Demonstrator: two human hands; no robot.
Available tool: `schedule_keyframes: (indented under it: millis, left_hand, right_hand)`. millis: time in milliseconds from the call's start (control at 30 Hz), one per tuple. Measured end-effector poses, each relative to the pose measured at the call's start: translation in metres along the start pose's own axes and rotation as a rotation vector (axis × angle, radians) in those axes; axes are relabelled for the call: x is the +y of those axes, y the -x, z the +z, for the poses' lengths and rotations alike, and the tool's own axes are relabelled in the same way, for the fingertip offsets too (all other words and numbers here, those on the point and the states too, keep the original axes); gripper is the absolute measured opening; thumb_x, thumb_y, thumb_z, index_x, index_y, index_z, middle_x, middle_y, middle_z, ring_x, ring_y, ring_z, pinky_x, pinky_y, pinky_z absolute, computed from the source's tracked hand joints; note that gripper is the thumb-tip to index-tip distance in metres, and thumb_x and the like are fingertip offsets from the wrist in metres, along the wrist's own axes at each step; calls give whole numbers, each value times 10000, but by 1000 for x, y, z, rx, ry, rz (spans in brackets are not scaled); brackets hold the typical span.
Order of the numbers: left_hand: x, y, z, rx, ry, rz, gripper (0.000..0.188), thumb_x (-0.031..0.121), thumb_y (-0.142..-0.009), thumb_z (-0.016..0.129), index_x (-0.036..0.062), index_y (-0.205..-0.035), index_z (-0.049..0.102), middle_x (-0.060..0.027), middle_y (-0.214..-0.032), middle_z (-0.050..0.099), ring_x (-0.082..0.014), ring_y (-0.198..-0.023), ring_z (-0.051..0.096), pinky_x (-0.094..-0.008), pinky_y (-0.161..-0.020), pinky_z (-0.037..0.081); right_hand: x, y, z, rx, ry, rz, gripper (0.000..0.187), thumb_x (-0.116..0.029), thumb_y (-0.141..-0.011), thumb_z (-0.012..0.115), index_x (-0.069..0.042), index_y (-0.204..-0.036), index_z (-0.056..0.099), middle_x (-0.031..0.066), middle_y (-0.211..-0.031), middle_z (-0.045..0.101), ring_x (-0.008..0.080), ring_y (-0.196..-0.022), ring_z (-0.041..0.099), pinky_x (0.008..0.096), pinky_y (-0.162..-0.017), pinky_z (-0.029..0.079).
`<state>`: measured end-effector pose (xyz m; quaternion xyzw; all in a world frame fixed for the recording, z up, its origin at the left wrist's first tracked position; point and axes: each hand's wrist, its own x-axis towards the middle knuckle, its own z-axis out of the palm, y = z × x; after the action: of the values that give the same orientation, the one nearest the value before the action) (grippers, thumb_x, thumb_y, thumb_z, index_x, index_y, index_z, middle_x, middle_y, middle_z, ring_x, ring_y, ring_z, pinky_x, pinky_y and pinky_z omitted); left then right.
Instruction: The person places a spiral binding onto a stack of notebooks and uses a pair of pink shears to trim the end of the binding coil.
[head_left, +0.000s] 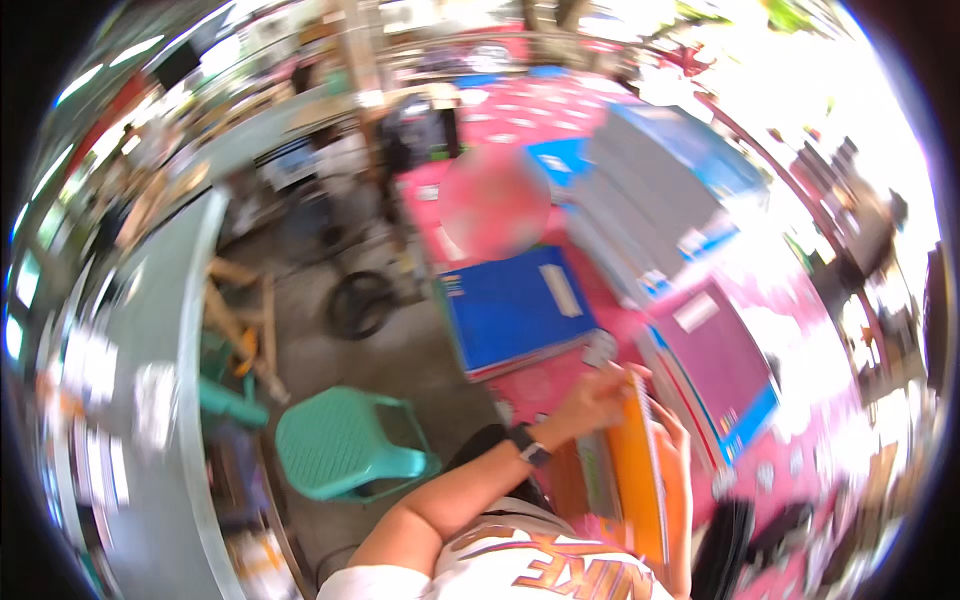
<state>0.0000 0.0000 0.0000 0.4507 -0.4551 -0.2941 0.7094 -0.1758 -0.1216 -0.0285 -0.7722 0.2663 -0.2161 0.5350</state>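
Note:
An orange spiral-bound notebook (638,470) stands on edge close to my body, its coil running along the right side. My right hand (678,465) grips it from the right, fingers along the coil. At its top edge, my left hand (598,398) has its fingers bent against the cover; a dark watch (528,446) is on that wrist. Just beyond my left hand lies a stack of blue notebooks (520,310). To the right of the orange notebook is a stack with a purple cover on top (712,355). Motion blur softens the finger details.
A pink patterned tablecloth (790,440) covers the table. Tall grey stacks (650,190) stand at the back right, beside a blue item (560,160). A green plastic stool (345,445) is on the floor to the left, near a long grey counter (150,330). A black bag (415,130) sits farther back.

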Motion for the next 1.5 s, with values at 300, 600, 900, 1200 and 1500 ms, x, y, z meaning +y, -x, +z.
schedule_keyframes:
  millis: [300,600,900,1200,1500]
  left_hand:
    - [47,-12,52,-225,154,-219,206,8,-787,672,-11,-985,616,-42,-928,637,-83,-867,568,-222,-771,471]
    - [54,8,70,-191,269,-155,165,-27,-748,705,7,-886,622,-66,-882,645,-109,-827,609,-234,-742,508]
    - [54,13,65,-286,255,-55,138,-72,-735,669,15,-834,626,-89,-825,627,-150,-794,592,-248,-686,478]
    - [75,26,74,-147,161,-28,127,59,-802,673,30,-857,562,-50,-825,589,-93,-747,541,-226,-669,446]
    - [84,13,62,-152,-468,140,186,213,-908,559,28,-910,574,-2,-759,567,-51,-651,511,-215,-564,422]
  right_hand:
    - [-142,55,-26,236,56,-218,230,-14,-811,639,2,-1039,610,37,-942,633,95,-795,589,214,-682,471]
    - [-150,77,-25,252,-40,-68,166,-114,-779,714,-24,-865,605,17,-792,594,69,-683,532,202,-592,426]
    - [-150,74,-21,276,161,-292,251,-198,-747,752,-29,-803,575,31,-723,543,94,-618,509,238,-537,419]
    - [-167,86,-21,239,249,-298,154,-156,-824,640,-13,-832,583,105,-753,568,243,-687,581,313,-608,461]
    - [-171,100,-30,291,421,-288,297,-132,-820,613,-46,-1085,511,164,-1035,568,339,-999,524,413,-846,424]
